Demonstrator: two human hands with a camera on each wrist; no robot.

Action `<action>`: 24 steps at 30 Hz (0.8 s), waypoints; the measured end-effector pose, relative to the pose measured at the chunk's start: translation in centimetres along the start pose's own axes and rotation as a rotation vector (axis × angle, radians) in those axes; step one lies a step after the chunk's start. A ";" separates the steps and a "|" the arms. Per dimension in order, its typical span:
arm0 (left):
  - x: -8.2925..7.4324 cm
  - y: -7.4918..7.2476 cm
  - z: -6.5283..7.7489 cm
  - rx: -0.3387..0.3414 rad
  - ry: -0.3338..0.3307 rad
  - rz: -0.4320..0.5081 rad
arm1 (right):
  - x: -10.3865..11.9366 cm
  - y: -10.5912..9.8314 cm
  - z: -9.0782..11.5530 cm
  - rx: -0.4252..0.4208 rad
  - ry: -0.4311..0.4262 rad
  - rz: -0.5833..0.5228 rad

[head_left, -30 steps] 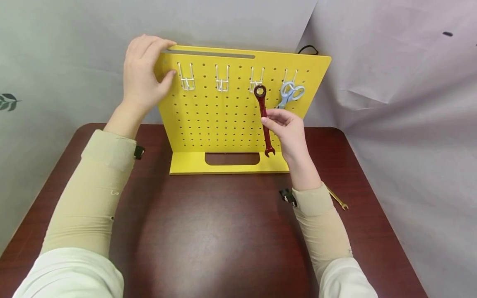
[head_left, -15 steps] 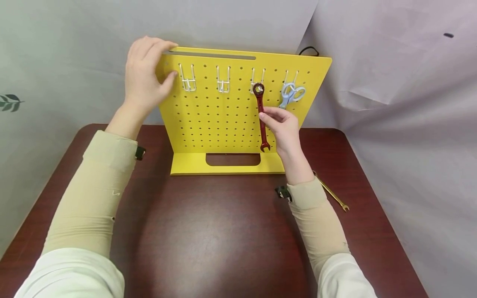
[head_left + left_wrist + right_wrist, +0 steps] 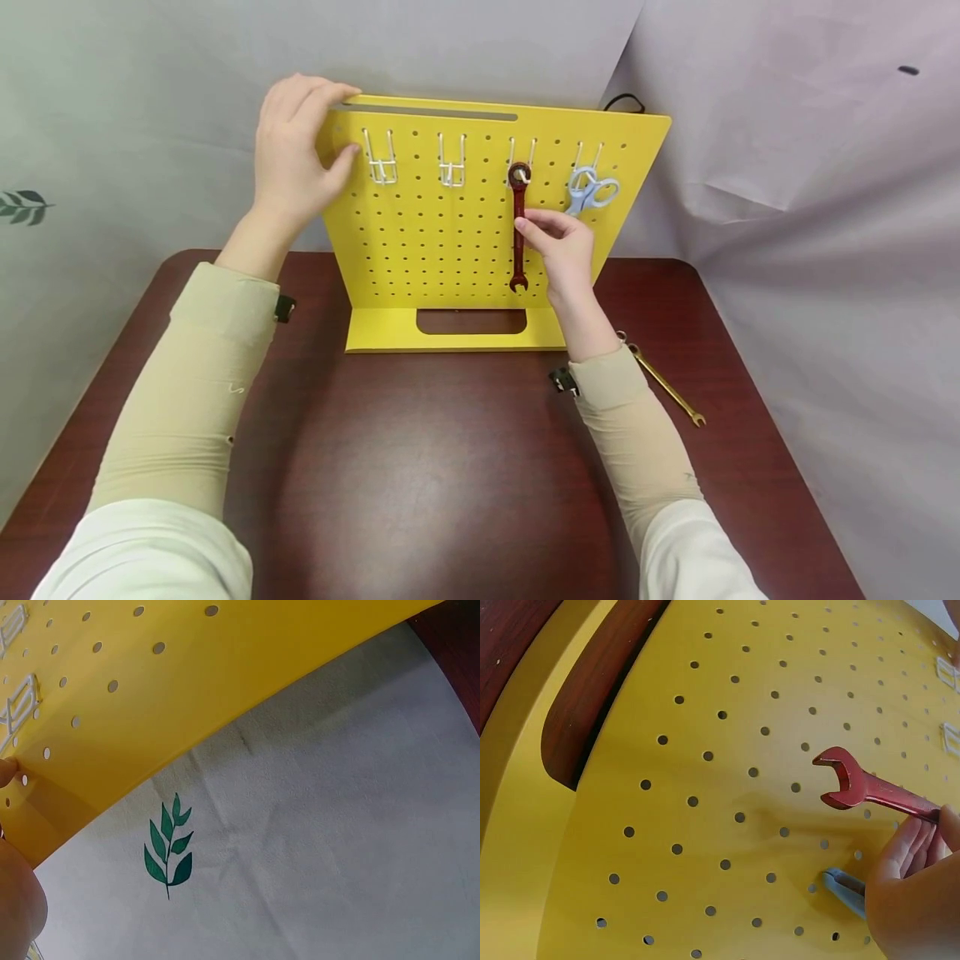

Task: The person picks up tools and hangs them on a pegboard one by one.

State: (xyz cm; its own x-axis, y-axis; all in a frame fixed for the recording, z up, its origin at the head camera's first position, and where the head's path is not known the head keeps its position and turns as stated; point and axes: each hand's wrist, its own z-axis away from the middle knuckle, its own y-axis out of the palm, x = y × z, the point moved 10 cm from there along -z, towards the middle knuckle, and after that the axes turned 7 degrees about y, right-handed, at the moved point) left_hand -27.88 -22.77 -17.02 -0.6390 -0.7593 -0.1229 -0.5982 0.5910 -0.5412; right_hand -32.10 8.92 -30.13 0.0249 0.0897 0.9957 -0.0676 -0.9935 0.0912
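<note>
red wrench (image 3: pixel 518 250), handling: judged to be stiff, sturdy and fairly heavy for its size, with a smooth finish that may slip.
wrench hold: best taken mid-shank, so both ends are left free.
wrench look: glossy dark red, with a closed ring above and an open fork below.
wrench place: held upright before the yellow pegboard (image 3: pixel 430 237), its ring at the third white hook (image 3: pixel 532 152) from the left.
right hand (image 3: pixel 567 248): the shank is pinched by thumb and fingers.
left hand (image 3: pixel 292 146): the pegboard's top left corner is gripped.
</note>
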 end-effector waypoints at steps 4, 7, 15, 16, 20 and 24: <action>0.0 0.0 0.0 0.001 -0.003 -0.002 | 0.1 0.1 0.0 -0.017 -0.020 0.027; 0.0 0.0 0.0 0.000 -0.007 -0.002 | 0.3 0.2 0.0 -0.021 -0.047 0.046; 0.3 0.2 0.0 -0.008 -0.024 0.009 | 0.5 0.3 -0.1 -0.040 -0.101 0.084; 0.3 0.2 0.0 -0.010 -0.026 0.011 | 0.6 0.4 -0.1 -0.040 -0.102 0.090; 0.2 0.1 0.1 -0.010 -0.021 0.009 | 0.7 0.5 0.0 -0.033 -0.098 0.124; 0.1 0.1 0.0 -0.008 -0.013 0.004 | 0.9 0.6 0.1 -0.025 -0.092 0.162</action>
State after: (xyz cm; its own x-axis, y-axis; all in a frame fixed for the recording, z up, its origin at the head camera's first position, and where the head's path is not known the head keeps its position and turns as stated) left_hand -27.96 -22.78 -17.06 -0.6349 -0.7605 -0.1359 -0.5998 0.5961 -0.5337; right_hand -32.04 8.35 -29.19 0.1027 -0.0794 0.9915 -0.1031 -0.9923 -0.0688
